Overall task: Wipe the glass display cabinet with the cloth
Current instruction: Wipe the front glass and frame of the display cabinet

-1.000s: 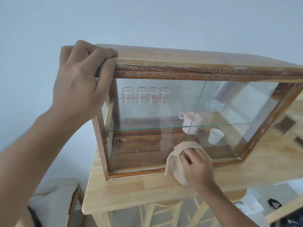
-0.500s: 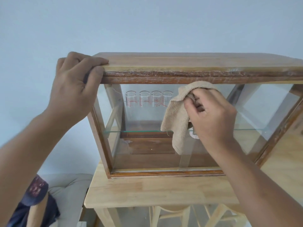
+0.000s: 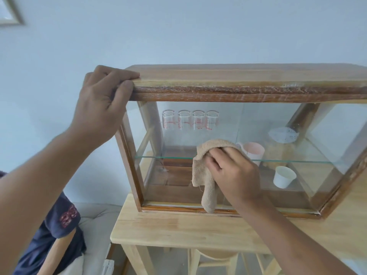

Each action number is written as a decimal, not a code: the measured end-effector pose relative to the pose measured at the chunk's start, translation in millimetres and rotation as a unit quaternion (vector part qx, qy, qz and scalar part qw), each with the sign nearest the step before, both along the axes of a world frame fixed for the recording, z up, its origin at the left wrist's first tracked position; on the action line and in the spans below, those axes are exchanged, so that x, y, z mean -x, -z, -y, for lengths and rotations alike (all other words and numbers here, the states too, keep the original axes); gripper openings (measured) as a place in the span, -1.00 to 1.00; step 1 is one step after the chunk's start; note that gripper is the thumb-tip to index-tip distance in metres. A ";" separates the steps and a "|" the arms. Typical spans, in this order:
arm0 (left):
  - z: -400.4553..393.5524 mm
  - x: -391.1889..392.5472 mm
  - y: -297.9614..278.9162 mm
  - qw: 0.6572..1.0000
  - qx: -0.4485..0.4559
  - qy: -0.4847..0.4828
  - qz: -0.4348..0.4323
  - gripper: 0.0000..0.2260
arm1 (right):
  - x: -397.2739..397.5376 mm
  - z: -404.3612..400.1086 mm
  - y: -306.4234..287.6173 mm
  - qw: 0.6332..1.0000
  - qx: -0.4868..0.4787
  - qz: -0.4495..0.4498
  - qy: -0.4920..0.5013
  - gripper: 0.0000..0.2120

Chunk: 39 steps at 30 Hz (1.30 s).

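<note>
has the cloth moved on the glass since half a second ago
Yes. The cloth under the right hand has slid down from the cabinet's top rail to the glass shelf level.

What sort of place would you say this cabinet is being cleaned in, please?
Probably a room in a home rather than a shop: the glass display cabinet stands on a plain wooden table against a bare wall, with a cushioned seat beside it and a picture frame hung up.

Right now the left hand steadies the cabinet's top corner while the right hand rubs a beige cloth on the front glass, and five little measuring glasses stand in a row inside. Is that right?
Nearly. The head view shows four measuring glasses, not five. The rest holds: the left hand steadies the cabinet at its top corner while the right hand rubs the beige cloth on the front glass.
</note>
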<state>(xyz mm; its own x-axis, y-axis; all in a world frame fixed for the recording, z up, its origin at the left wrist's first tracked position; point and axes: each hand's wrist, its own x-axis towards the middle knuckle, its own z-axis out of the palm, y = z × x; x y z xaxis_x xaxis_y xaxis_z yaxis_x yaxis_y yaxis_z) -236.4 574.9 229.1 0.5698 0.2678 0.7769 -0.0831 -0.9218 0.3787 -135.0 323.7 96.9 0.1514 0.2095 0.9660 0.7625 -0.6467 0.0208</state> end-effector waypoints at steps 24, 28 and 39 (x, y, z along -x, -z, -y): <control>-28.2 -6.1 4.0 0.992 -0.031 0.103 0.070 -0.74 | 12.9 9.1 -73.6 0.985 -0.126 -0.110 0.039 -0.82; -29.7 -5.8 4.1 0.990 -0.027 0.119 0.068 -0.74 | 27.9 -38.9 -75.3 0.992 -0.093 -0.064 0.049 -0.80; -30.1 -2.3 2.0 0.991 -0.011 0.126 0.044 -0.74 | 64.6 -162.1 -82.1 0.993 -0.041 -0.080 -0.082 -0.90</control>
